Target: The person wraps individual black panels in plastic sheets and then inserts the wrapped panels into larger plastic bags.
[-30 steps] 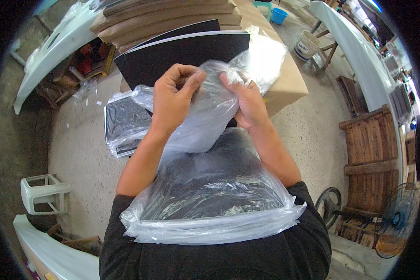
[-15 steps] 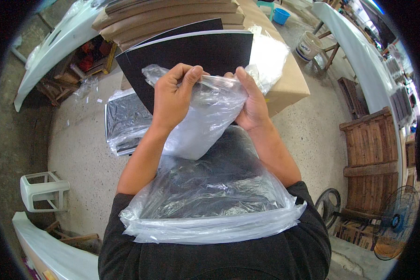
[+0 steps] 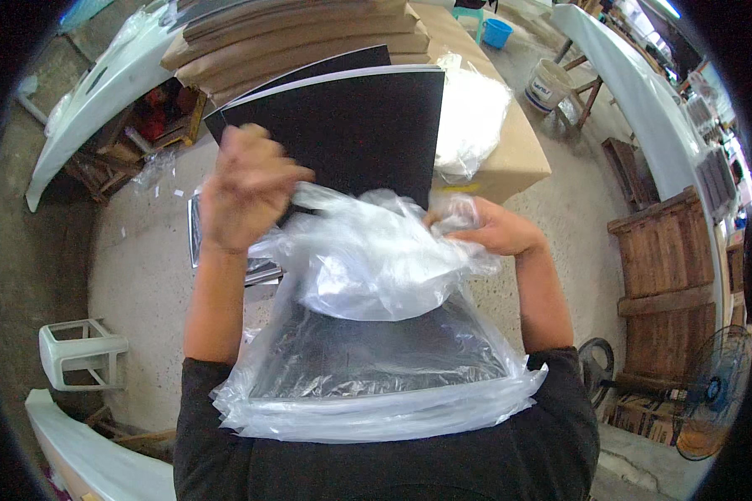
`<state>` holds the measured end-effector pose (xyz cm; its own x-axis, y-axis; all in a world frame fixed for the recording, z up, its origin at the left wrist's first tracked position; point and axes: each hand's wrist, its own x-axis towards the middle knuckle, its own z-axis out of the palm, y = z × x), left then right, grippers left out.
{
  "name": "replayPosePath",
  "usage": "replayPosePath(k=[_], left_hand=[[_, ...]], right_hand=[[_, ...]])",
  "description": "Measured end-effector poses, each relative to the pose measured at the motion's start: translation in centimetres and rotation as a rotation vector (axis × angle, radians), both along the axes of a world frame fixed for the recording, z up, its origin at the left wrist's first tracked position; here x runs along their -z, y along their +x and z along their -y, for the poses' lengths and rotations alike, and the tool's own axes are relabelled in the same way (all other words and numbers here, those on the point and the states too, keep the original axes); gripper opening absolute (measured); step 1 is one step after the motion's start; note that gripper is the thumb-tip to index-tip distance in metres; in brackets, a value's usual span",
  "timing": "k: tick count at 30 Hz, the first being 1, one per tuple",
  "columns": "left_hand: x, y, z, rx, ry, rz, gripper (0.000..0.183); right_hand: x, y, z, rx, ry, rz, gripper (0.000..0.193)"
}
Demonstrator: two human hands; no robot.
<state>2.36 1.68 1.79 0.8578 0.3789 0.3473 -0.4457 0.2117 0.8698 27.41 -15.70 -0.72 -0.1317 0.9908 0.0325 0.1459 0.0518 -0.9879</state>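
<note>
A crumpled clear plastic bag (image 3: 376, 259) spans the space between my two hands. My left hand (image 3: 251, 188), blurred by motion, is curled closed with the bag's left edge at its thumb side. On the other side, my right hand (image 3: 497, 227) pinches the bag's right edge. Below it, a stack of black sheets in clear plastic wrapping (image 3: 384, 351) lies close against my body, its near edge bunched in layers of film. Just beyond my hands, a black panel (image 3: 342, 125) with a pale edge leans upright against the paper-covered stack.
Behind the panel rises a stack of brown-paper packets (image 3: 301, 37). White plastic bags (image 3: 472, 117) lie on the brown-covered table (image 3: 522, 163). A white stool (image 3: 83, 355) stands at left. To the right are a wooden pallet (image 3: 664, 267), a fan (image 3: 714, 388) and a bucket (image 3: 549, 85).
My hands have moved apart, the left outward and the right outward and nearer to me. The plastic bag has spread wider and come lower over the wrapped stack.
</note>
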Motion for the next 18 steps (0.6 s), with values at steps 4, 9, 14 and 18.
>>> replayPosePath(k=[4,9,14,18], left_hand=[[3.2,-0.9,0.3,-0.013,-0.02,-0.474,0.036],[0.9,4.3,4.1,-0.499,0.53,-0.094,0.031],[0.1,4.2,3.8,-0.163,0.115,-0.176,0.024],[-0.1,3.1,4.6,-0.068,0.076,-0.507,0.018]], right_hand=[[0.4,0.0,0.9,0.15,0.033,-0.303,0.014],[-2.2,-5.2,0.1,0.39,0.228,-0.026,0.014],[-1.9,-4.9,0.4,0.278,0.094,-0.239,0.016],[-0.6,-3.5,0.8,0.403,0.066,-0.632,0.019]])
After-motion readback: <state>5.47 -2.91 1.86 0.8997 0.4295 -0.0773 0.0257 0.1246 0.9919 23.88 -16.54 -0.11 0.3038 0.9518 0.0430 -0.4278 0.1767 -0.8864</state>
